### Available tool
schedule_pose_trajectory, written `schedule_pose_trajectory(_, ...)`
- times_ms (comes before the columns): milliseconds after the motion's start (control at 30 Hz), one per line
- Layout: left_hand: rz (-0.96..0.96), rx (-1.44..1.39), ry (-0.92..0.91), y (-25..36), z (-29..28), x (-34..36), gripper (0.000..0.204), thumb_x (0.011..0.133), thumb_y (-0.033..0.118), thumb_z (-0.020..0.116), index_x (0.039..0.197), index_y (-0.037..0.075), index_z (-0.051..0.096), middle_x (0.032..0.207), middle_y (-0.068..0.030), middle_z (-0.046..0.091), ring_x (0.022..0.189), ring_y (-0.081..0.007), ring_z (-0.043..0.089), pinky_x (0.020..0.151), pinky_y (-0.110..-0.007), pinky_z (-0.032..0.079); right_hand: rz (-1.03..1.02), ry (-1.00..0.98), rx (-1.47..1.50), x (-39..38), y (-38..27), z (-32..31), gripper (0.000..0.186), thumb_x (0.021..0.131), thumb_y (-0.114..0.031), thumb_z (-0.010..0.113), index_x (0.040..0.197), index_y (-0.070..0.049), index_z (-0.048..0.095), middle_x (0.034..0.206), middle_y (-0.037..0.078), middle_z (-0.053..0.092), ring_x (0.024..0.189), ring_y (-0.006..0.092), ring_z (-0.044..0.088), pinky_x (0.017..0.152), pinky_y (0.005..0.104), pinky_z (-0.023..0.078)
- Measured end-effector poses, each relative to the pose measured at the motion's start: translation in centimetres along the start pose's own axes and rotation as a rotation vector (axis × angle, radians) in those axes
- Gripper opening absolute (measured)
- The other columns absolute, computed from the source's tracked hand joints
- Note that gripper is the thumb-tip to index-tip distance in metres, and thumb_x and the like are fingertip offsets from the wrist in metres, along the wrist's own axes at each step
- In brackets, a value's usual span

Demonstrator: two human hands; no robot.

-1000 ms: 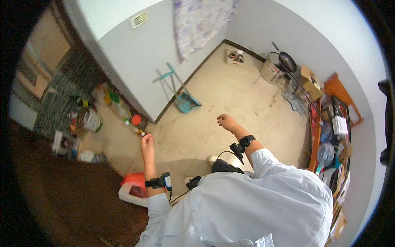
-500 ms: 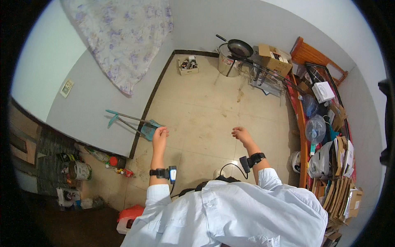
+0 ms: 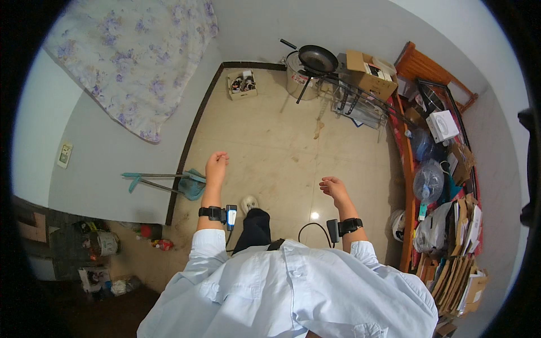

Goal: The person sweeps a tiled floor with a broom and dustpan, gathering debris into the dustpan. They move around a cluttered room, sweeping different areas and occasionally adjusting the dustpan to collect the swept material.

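Both bare hands hang in the air over the tiled floor (image 3: 270,141), well apart from each other. My left hand (image 3: 216,167) is loosely open, its fingers slightly bent, and nothing shows in it. The closest thing to it is a teal long-handled dustpan (image 3: 192,185), with a second teal-ended pole alongside, leaning by the left wall. My right hand (image 3: 335,188) is also loosely open, with bent fingers and nothing visible between them. Each wrist wears a black strap with a small device: the left device (image 3: 231,216) is blue and white, the right one (image 3: 333,230) black with a cable.
Ahead are a small box of odds and ends (image 3: 242,93), a frying pan (image 3: 318,59) atop a large pot (image 3: 296,84), and a cardboard box (image 3: 369,81). On the right, a wooden bed frame (image 3: 409,214) holds plastic bottles and flattened cardboard (image 3: 453,281). Bottles (image 3: 163,244) lie left.
My left leg and a white shoe have come into view below the hands. The room has shifted in the picture, the dustpan moving left. Both hands stay raised and apart.
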State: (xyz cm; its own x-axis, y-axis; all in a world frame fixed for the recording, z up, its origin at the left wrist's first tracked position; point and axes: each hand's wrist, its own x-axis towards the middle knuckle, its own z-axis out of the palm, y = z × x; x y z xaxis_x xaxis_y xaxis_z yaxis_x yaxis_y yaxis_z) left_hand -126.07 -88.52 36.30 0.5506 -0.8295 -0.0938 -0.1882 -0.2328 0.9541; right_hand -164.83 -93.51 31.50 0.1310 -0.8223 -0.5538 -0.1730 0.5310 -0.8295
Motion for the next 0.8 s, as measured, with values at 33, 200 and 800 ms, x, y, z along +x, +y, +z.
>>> schedule_pose_trajectory(33,0.001,-0.016,0.005,-0.4,0.2,1.6,0.021,0.085,0.011,0.044,0.1,-0.001,0.055,0.091,-0.0093,0.06,0.078,-0.0165,0.057,0.072,-0.027,0.046,-0.005,-0.002,-0.005,1.2,-0.6,0.4,0.026,0.086,-0.016,0.044,0.106,-0.002,0.052,0.097,0.012,0.06,0.088,0.0201,0.058,0.078,0.03,0.046)
schedule_pose_trajectory(200,-0.036,-0.15,0.02,-3.5,-0.1,11.1,0.02,0.085,0.01,0.045,0.099,0.0,0.055,0.09,-0.0087,0.06,0.079,-0.0164,0.057,0.073,-0.028,0.046,-0.013,-0.013,-0.063,9.4,-5.6,4.4,0.027,0.086,-0.016,0.046,0.107,-0.001,0.052,0.098,0.012,0.06,0.088,0.0201,0.058,0.078,0.03,0.046)
schedule_pose_trajectory(800,-0.095,0.01,-0.016,-2.5,-3.6,48.4,0.021,0.083,0.014,0.05,0.099,0.002,0.056,0.095,-0.0089,0.061,0.087,-0.0176,0.055,0.079,-0.028,0.042,-0.016,0.034,-0.035,41.1,-28.7,27.7,0.035,0.085,-0.013,0.048,0.116,0.002,0.044,0.103,0.012,0.055,0.089,0.0209,0.056,0.075,0.0325,0.046)
